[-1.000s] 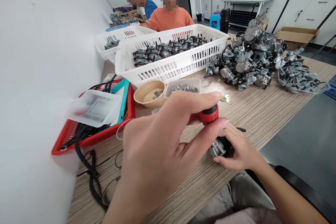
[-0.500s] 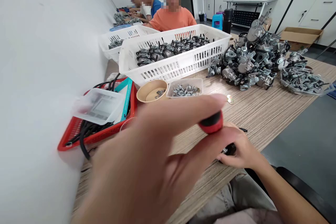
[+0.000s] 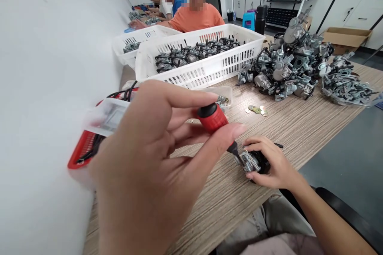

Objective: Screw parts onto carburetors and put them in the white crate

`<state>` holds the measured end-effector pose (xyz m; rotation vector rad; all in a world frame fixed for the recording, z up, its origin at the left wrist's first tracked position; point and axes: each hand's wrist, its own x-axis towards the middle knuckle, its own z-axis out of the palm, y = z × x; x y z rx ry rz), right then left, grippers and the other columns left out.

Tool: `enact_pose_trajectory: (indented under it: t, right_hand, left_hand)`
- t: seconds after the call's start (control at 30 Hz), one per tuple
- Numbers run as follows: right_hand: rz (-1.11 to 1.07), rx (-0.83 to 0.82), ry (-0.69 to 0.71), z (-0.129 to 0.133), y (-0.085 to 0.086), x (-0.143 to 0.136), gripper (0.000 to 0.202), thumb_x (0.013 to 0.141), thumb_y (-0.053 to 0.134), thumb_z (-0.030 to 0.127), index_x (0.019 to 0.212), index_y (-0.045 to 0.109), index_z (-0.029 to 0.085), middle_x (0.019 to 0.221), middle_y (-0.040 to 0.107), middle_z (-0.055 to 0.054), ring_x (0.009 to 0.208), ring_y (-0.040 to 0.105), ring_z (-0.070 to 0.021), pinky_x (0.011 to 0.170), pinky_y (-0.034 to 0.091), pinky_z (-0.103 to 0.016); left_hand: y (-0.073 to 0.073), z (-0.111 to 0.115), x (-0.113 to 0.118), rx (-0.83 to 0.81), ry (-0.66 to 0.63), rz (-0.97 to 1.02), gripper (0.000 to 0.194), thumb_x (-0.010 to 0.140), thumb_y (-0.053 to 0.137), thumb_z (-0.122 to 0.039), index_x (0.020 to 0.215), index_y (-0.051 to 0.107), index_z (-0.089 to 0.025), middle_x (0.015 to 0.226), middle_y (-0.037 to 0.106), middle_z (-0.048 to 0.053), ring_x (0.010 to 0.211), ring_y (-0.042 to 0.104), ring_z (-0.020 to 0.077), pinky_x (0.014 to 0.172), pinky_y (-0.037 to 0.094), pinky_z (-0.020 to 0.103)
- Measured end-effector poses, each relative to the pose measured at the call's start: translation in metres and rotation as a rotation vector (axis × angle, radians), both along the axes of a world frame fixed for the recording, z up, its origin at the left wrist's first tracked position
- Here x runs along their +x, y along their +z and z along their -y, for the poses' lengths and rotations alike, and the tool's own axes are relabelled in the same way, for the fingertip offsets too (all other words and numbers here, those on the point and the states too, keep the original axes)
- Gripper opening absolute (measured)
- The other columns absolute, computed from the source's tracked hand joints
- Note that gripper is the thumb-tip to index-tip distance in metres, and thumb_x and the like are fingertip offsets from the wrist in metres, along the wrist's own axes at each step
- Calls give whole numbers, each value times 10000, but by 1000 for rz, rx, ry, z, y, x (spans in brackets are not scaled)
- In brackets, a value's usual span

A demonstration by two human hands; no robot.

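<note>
Gripping the red handle of the screwdriver [image 3: 213, 119], the left hand [image 3: 149, 147] is closed to a narrow pinch, one finger pressing on the black cap [image 3: 208, 109] and the thumb laid along the lower side. The screwdriver's long axis slants, cap at the upper left, shaft running down and to the right, so it leans rather than stands upright. Its dark shaft [image 3: 234, 150] reaches the left side of the carburetor [image 3: 250, 161]; whether the tip sits in a screw cannot be told. The right hand [image 3: 273, 163] curls around the carburetor, fingers over the far side and thumb on the near side, holding it low at the table [image 3: 299, 135] near its front edge. Beyond it lie a few thin discs [image 3: 256, 110], and to their left a clear tub [image 3: 229, 95] of small parts, partly hidden by the left hand. Farther out stand the white basket [image 3: 197, 75] with rows of carburetors, a heap of more [image 3: 284, 63] to its right, and, at the far left, a red basket [image 3: 79, 147].
</note>
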<state>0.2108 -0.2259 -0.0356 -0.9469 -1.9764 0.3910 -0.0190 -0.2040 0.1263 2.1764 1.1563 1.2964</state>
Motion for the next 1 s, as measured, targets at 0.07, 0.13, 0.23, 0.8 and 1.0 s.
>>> enact_pose_trajectory:
  t: [0.07, 0.13, 0.23, 0.8, 1.0]
  right_hand:
    - [1, -3, 1, 0, 0, 0, 444, 990, 724, 526, 1288, 589, 226, 1252, 707, -137, 1126, 724, -278, 954, 588, -415]
    - [2, -4, 1, 0, 0, 0, 438, 997, 715, 527, 1284, 586, 223, 1257, 704, -137, 1133, 720, -273, 959, 580, -407]
    - [1, -6, 3, 0, 1, 0, 435, 1000, 711, 529, 1283, 583, 225, 1254, 704, -133, 1132, 717, -269, 963, 576, -406]
    - [18, 2, 6, 0, 3, -1, 434, 1002, 704, 535, 1290, 577, 236, 1250, 712, -139, 1120, 726, -282, 945, 588, -417]
    - [14, -7, -7, -1, 0, 0, 453, 1003, 699, 534, 1313, 574, 228, 1276, 713, -146, 1130, 728, -288, 949, 589, -408]
  left_hand:
    - [3, -5, 5, -97, 103, 30, 261, 920, 835, -372, 1110, 656, -357, 1045, 805, -43, 884, 833, 229, 646, 738, 249]
    - [4, -7, 6, -141, 118, 60, 291, 870, 884, -375, 1057, 664, -343, 1052, 821, -48, 843, 842, 238, 563, 714, 237]
    - [3, -8, 5, -122, 101, 90, 309, 843, 904, -361, 1052, 677, -338, 1015, 834, -48, 812, 846, 255, 542, 699, 263]
    - [1, -7, 5, -108, 25, 78, 309, 861, 896, -413, 1047, 659, -345, 934, 805, -51, 765, 820, 223, 465, 667, 261]
    - [8, 1, 2, -105, -101, -36, 197, 947, 801, -459, 1069, 675, -369, 951, 789, -95, 813, 800, 158, 573, 672, 211]
